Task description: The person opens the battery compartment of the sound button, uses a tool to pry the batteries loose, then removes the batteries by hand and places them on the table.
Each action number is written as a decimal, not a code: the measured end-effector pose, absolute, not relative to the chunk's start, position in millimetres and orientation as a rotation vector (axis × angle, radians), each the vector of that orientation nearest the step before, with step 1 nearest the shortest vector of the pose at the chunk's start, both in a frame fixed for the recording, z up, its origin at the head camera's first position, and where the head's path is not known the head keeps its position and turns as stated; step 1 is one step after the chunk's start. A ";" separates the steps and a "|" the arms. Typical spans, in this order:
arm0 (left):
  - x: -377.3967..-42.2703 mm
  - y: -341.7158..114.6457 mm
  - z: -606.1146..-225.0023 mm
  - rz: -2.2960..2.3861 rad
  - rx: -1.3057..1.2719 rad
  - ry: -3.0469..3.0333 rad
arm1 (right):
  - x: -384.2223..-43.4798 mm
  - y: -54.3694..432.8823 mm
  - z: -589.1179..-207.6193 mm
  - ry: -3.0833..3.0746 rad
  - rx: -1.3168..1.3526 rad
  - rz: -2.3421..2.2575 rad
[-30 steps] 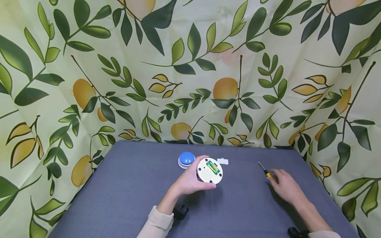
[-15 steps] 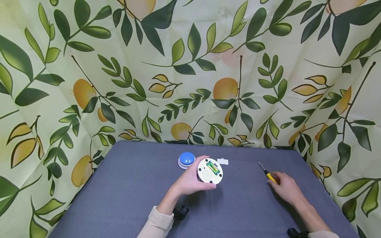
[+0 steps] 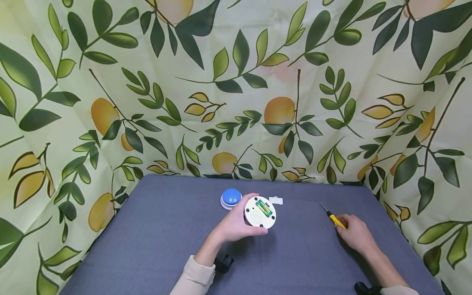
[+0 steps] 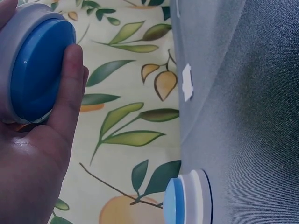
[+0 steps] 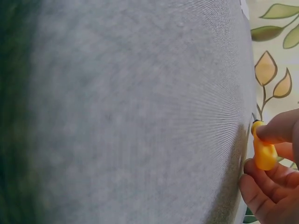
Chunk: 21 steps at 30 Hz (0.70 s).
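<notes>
The left hand (image 3: pixel 232 223) grips a round white device (image 3: pixel 257 218), batteries (image 3: pixel 264 208) exposed, lower centre of the frame; the right hand (image 3: pixel 354 233) grasps a yellow-handled screwdriver (image 3: pixel 335 219), lower right. Beyond, on the worktop (image 3: pixel 162 229), sit a blue-domed button (image 3: pixel 231 197) and a white piece (image 3: pixel 275 200).

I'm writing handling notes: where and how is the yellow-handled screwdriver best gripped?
Probably by its yellow handle, from the near right, as the right hand holds it. The screwdriver slants with its thick handle toward that hand, while the thin metal shaft points forward and left, leaving that end free.
</notes>
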<state>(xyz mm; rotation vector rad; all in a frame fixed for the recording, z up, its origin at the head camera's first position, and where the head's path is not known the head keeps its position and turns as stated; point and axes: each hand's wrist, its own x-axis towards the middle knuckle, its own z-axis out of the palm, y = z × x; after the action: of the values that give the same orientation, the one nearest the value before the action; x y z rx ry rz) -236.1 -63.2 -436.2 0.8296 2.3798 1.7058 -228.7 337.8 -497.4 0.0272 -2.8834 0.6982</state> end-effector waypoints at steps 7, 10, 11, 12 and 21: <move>-235.5 -63.3 -435.4 1.706 0.827 2.377 | -226.3 336.3 -492.2 -2.828 0.010 0.759; -235.6 -63.3 -435.3 1.703 0.832 2.379 | -225.1 335.6 -490.6 -2.810 -0.007 0.791; -235.6 -63.3 -435.3 1.702 0.834 2.379 | -224.7 335.5 -490.5 -2.804 -0.016 0.802; -235.7 -63.2 -435.4 1.701 0.835 2.379 | -224.2 335.2 -490.3 -2.796 -0.027 0.812; -235.3 -63.2 -435.8 1.701 0.843 2.380 | -222.1 330.9 -488.6 -2.747 -0.165 1.005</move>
<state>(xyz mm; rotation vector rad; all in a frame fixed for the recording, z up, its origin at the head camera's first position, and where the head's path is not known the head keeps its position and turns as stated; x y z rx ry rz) -235.3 -63.2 -435.8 0.8430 2.3800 1.7012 -222.1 330.9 -488.6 -0.1651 -2.7473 1.0050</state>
